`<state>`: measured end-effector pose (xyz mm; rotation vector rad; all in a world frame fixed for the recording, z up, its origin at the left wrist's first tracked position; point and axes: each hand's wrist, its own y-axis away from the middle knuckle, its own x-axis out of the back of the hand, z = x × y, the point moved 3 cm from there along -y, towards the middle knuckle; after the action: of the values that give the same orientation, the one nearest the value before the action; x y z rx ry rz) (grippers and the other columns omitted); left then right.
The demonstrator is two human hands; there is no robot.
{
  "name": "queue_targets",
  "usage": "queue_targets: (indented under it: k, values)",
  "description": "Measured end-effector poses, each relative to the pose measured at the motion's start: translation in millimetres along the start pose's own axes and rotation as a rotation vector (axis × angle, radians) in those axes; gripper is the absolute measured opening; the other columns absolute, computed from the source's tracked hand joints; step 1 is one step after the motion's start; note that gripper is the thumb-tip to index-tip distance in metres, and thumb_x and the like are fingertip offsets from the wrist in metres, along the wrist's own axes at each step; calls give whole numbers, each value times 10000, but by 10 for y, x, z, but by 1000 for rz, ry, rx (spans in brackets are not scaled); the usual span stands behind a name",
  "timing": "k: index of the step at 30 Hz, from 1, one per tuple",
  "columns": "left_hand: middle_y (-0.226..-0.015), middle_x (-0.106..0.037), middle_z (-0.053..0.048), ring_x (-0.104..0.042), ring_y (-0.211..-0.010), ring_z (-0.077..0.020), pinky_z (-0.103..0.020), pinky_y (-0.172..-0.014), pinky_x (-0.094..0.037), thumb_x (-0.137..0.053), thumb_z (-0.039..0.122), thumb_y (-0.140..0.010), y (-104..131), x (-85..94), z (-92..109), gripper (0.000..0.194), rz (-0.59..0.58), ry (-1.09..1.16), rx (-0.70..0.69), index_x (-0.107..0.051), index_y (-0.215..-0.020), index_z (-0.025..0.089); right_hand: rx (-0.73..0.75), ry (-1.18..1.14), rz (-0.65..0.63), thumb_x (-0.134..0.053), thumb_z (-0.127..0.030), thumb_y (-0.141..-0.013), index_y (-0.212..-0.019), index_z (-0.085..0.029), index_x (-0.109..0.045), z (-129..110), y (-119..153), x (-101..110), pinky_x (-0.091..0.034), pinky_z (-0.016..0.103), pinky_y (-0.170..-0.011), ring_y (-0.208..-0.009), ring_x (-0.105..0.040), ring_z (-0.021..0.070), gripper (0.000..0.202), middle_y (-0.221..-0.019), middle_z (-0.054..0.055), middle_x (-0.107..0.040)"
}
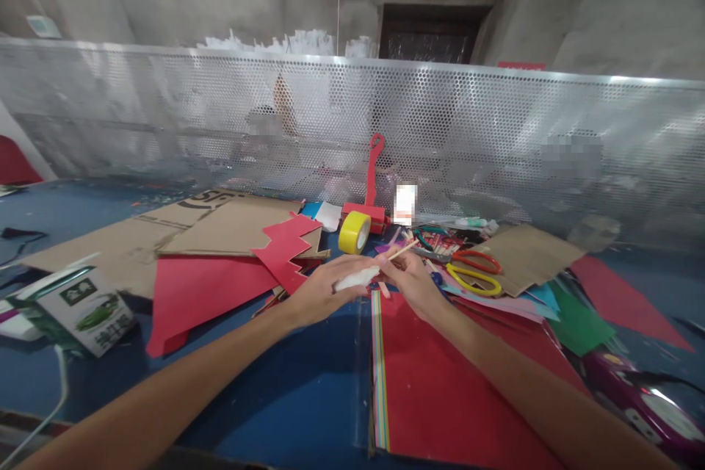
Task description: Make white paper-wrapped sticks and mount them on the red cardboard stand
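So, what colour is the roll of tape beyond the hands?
The roll of tape is yellow, in the head view.

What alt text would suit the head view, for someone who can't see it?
A person's left hand cups a white piece while the right hand holds a thin stick close to it, above a blue table. Around them lie red sheets, brown cardboard and a yellow tape roll; behind stands a perforated metal screen.

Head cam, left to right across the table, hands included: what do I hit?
Green-and-white box → zigzag-edged red paper → left hand holding a white piece → right hand with a thin pale stick → yellow scissor handle → green sheet → purple device.
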<state>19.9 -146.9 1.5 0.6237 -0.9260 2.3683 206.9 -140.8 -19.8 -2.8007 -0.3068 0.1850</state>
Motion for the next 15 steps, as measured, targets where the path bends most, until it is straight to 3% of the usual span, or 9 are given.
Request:
queue_targets:
  k: [4, 8, 11, 15]
  values:
    - [-1269, -666, -71, -606, -1184, -219, -430, -1022, -495, -665, 334, -890, -1, 26, -6, 389, 124, -41, -96, -632, -1270, 257, -2, -119, -9, -714, -479, -821, -750, -208, -451, -45, 1, -53, -499, 227, -473, -428, -543, 70, 384, -733, -42, -653]
    - [-1297, -654, -42, -612, -1191, -194, -398, -1004, -529, -648, 293, -907, 12, 66, -3, 384, 209, -193, -258, -616, -1290, 296, 28, -150, 9, -712, -439, -835, -754, -215, -441, -77, 12, -67, -522, 239, -495, -421, -568, 82, 361, -708, -53, -651]
    - [-1334, -628, -40, -585, -1233, -184, -397, -1041, -512, -610, 286, -934, 29, 71, 32, 445, 183, -358, -380, -537, -1373, 296, 61, -113, 45, -705, -442, -840, -750, -215, -466, -100, 31, -70, -552, 273, -533, -374, -527, 74, 341, -673, -58, -637]
    - [-1413, -564, -62, -510, -1322, -190, -408, -1102, -465, -610, 310, -937, 48, 46, 71, 561, 94, -567, -428, -412, -1459, 251, 71, -53, 105, -718, -447, -824, -750, -206, -522, -136, 62, -98, -585, 320, -599, -353, -478, 59, 320, -673, -58, -625]
